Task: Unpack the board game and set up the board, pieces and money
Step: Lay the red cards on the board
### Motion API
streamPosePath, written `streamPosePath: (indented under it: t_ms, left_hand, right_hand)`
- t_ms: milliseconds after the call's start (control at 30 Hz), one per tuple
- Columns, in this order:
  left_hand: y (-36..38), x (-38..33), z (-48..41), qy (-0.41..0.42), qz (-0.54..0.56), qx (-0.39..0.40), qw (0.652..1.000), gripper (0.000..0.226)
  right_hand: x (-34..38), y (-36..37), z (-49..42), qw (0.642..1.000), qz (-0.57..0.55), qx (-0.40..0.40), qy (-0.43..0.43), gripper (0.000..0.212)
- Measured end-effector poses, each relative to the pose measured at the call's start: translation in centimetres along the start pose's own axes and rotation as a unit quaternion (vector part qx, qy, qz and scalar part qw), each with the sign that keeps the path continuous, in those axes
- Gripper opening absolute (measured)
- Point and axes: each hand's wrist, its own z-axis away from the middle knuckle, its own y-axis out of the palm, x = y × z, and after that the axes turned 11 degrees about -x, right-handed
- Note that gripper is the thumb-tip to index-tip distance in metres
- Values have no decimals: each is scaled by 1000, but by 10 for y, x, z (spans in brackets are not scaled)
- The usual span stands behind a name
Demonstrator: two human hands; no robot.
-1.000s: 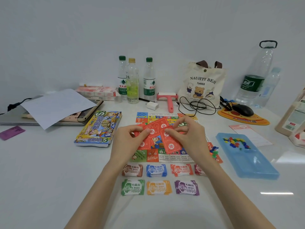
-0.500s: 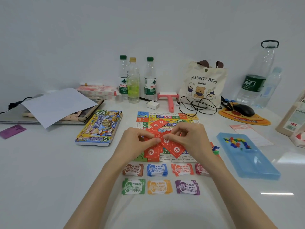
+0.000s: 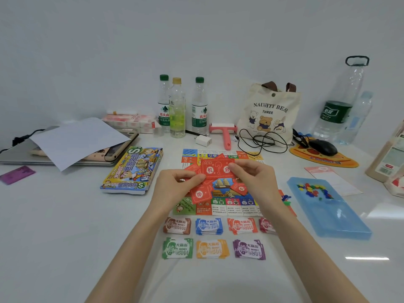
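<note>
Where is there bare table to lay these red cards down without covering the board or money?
Bare table for the cards lies left of the money stacks, in front of the game box, and along the near edge below them. The strip between board and blue tray is narrow. The back, by bottles, bag and cable, is crowded.

Above the board [image 3: 220, 206], the left hand [image 3: 175, 186] and right hand [image 3: 255, 180] pinch a fan of red cards [image 3: 216, 171] between them. Seven money stacks [image 3: 213, 226] lie in two rows on the counter [image 3: 65, 237] just below the board. The game box [image 3: 133, 169] sits to its left, a blue tray [image 3: 332, 215] of pieces to its right.
</note>
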Motion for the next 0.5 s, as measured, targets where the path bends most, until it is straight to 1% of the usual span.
streamPosePath:
  t_ms: [33,133,200,300,367,467,500]
  left_hand:
    - [0,1,0,5,-7,1,1000,8]
    - [0,2,-1,23,-24,5,999,4]
    - [0,3,-1,33,-36,9,999,3]
    - [1,6,-2,49,-68,18,996,15]
    - [1,7,-3,59,-82,26,995,14]
    - [1,7,-2,78,-105,37,991,2]
    - [1,7,-2,85,-111,37,989,2]
  right_hand:
    - [0,-1,-1,1000,13,-5,-21,6]
    - [0,-5,-4,993,69,10,-93,11]
    - [0,-6,-4,986,102,28,-126,13]
    - [1,-4,-3,981,115,25,-156,22]
    - [1,-4,-3,981,112,29,-155,22]
    - [-1,-5,-4,985,110,46,-127,10]
    - [-1,-5,-4,984,118,44,-125,9]
